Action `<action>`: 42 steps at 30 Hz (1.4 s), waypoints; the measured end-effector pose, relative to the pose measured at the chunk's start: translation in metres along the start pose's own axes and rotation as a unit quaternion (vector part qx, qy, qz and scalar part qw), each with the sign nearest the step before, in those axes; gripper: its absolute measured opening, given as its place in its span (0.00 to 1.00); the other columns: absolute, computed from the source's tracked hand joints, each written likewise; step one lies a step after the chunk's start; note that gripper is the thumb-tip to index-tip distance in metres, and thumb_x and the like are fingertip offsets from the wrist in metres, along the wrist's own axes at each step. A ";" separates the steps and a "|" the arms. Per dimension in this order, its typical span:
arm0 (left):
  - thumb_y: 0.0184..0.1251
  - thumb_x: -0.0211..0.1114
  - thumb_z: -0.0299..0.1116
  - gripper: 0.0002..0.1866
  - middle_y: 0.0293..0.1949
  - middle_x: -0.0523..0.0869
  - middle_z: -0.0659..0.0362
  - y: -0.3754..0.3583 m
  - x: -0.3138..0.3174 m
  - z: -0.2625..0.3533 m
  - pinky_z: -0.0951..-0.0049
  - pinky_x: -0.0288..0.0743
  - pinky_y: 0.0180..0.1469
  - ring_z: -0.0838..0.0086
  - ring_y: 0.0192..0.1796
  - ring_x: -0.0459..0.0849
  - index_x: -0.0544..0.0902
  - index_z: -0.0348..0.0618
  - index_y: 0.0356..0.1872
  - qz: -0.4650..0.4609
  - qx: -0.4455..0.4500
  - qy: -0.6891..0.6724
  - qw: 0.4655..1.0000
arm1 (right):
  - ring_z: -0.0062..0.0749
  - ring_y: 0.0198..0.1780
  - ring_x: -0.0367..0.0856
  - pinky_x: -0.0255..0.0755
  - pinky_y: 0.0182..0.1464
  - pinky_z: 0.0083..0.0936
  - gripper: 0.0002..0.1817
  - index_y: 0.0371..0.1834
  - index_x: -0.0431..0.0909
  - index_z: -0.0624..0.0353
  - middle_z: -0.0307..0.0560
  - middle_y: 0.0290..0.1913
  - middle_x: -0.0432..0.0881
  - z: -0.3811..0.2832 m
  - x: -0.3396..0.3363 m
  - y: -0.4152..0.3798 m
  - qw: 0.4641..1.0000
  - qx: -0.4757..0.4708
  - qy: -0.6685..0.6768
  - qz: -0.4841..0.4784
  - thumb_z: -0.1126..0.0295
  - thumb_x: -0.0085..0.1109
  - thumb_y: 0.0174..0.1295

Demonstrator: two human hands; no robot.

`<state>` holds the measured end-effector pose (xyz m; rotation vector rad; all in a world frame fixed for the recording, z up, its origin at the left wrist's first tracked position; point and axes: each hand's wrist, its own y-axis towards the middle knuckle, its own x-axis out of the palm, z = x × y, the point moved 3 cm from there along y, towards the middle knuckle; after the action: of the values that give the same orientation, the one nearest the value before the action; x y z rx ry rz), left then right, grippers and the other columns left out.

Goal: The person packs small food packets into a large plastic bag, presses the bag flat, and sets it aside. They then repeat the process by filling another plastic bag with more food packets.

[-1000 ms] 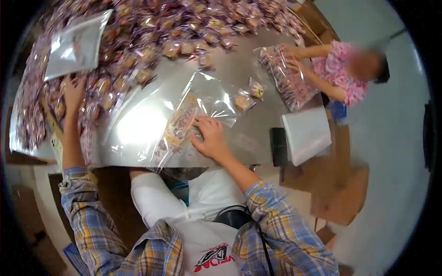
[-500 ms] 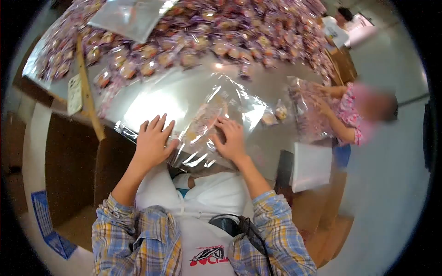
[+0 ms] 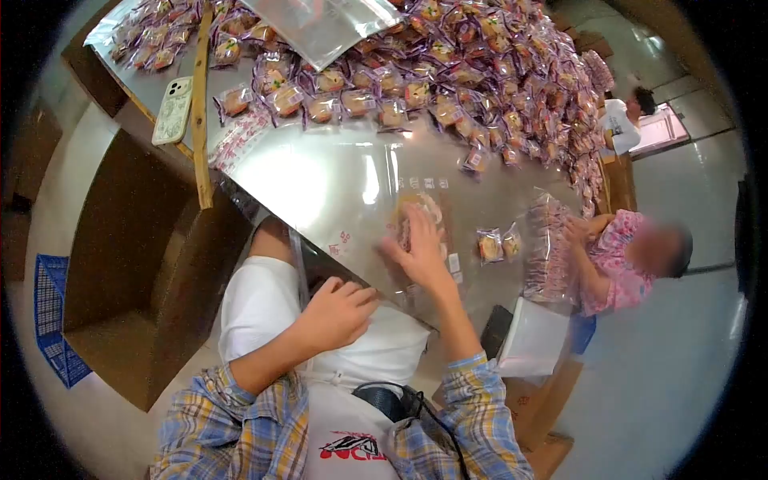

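Note:
A clear printed plastic bag (image 3: pixel 444 192) lies flat on the metal table in front of me. My right hand (image 3: pixel 418 246) rests on it, palm down, with its fingers spread over the printed middle. By the table's near edge, above my lap, my left hand (image 3: pixel 340 314) is closed with curled fingers. Whatever those fingers hold, if anything, is hidden; clear film hangs close by. Two small wrapped pastries (image 3: pixel 490 245) sit to the right of the bag.
A large heap of wrapped pastries (image 3: pixel 512 88) covers the far table, with stacked clear bags (image 3: pixel 324 28) on it. A wooden strip (image 3: pixel 202 120) and a phone (image 3: pixel 172 112) lie left. An open cardboard box (image 3: pixel 136 296) stands below. A co-worker (image 3: pixel 616 248) handles a filled bag (image 3: pixel 550 248) at right.
My left hand has left the tabletop, moved down to the near edge and curled its fingers. My right hand has moved slightly right on the bag. The view has turned left.

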<state>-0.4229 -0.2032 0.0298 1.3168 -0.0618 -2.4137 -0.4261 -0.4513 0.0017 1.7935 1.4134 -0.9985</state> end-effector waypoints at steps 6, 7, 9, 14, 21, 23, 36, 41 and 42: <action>0.68 0.71 0.40 0.24 0.71 0.78 0.45 0.005 -0.049 -0.087 0.46 0.68 0.73 0.50 0.74 0.74 0.83 0.42 0.63 0.118 -0.113 0.107 0.981 | 0.59 0.86 0.49 0.35 0.81 0.75 0.58 0.83 0.65 0.44 0.54 0.86 0.57 -0.009 -0.008 -0.002 0.966 -0.154 -0.182 -0.095 0.27 0.69 0.49; 0.68 0.72 0.40 0.25 0.70 0.78 0.45 0.001 -0.054 -0.100 0.46 0.68 0.73 0.49 0.74 0.74 0.83 0.41 0.62 0.121 -0.120 0.091 0.981 | 0.59 0.86 0.49 0.35 0.81 0.74 0.57 0.82 0.66 0.43 0.53 0.86 0.57 -0.004 -0.012 -0.001 0.964 -0.164 -0.194 -0.085 0.27 0.69 0.49; 0.66 0.73 0.41 0.25 0.70 0.78 0.44 -0.004 -0.058 -0.118 0.46 0.69 0.73 0.48 0.74 0.75 0.83 0.40 0.62 0.125 -0.133 0.062 0.981 | 0.58 0.87 0.49 0.37 0.81 0.73 0.56 0.82 0.67 0.42 0.51 0.86 0.57 -0.002 -0.017 0.006 0.957 -0.182 -0.216 -0.062 0.29 0.69 0.49; 0.55 0.77 0.28 0.16 0.61 0.83 0.47 -0.014 -0.034 -0.093 0.42 0.71 0.72 0.51 0.66 0.80 0.90 0.42 0.47 0.175 -0.100 0.036 0.979 | 0.52 0.73 0.71 0.59 0.76 0.59 0.35 0.60 0.86 0.51 0.47 0.71 0.77 -0.021 -0.031 0.010 0.975 -0.108 -0.181 0.066 0.51 0.81 0.46; 0.57 0.74 0.29 0.14 0.57 0.84 0.56 -0.016 -0.024 -0.054 0.44 0.67 0.73 0.55 0.64 0.79 0.91 0.44 0.45 0.292 -0.122 0.088 0.945 | 0.50 0.71 0.72 0.58 0.76 0.57 0.35 0.64 0.82 0.51 0.49 0.69 0.78 -0.084 -0.012 -0.021 0.998 -0.028 -0.042 0.048 0.54 0.81 0.51; 0.56 0.74 0.29 0.14 0.54 0.84 0.57 -0.015 -0.026 -0.057 0.48 0.68 0.71 0.58 0.62 0.80 0.90 0.44 0.45 0.275 -0.105 0.075 0.953 | 0.50 0.73 0.70 0.55 0.78 0.58 0.38 0.66 0.81 0.50 0.51 0.71 0.76 -0.100 0.005 -0.029 0.995 -0.040 -0.092 0.002 0.53 0.81 0.50; 0.53 0.76 0.27 0.17 0.51 0.90 0.61 -0.033 -0.071 -0.054 0.57 0.79 0.58 0.63 0.54 0.87 0.90 0.47 0.47 0.165 -0.058 0.046 0.984 | 0.40 0.65 0.80 0.61 0.77 0.56 0.15 0.40 0.89 0.48 0.36 0.58 0.86 -0.120 -0.037 -0.081 0.979 -0.176 -0.087 0.058 0.74 0.75 0.47; 0.54 0.77 0.29 0.08 0.39 0.92 0.61 -0.015 -0.099 -0.016 0.65 0.80 0.38 0.64 0.41 0.89 0.91 0.45 0.35 0.193 -0.045 -0.085 0.976 | 0.43 0.67 0.76 0.56 0.78 0.61 0.35 0.66 0.79 0.49 0.42 0.64 0.80 -0.127 -0.076 -0.089 0.984 -0.093 -0.106 0.112 0.70 0.73 0.49; 0.54 0.79 0.29 0.10 0.37 0.92 0.58 -0.017 -0.101 -0.011 0.63 0.82 0.40 0.60 0.39 0.88 0.90 0.42 0.37 0.137 -0.046 -0.046 0.988 | 0.44 0.68 0.75 0.56 0.78 0.61 0.40 0.72 0.75 0.49 0.43 0.66 0.79 -0.127 -0.079 -0.090 0.987 -0.056 -0.109 0.104 0.69 0.72 0.49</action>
<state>-0.3706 -0.1502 0.1006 1.0790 -0.1441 -2.2135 -0.5024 -0.3635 0.1314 1.6548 1.1018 -0.9525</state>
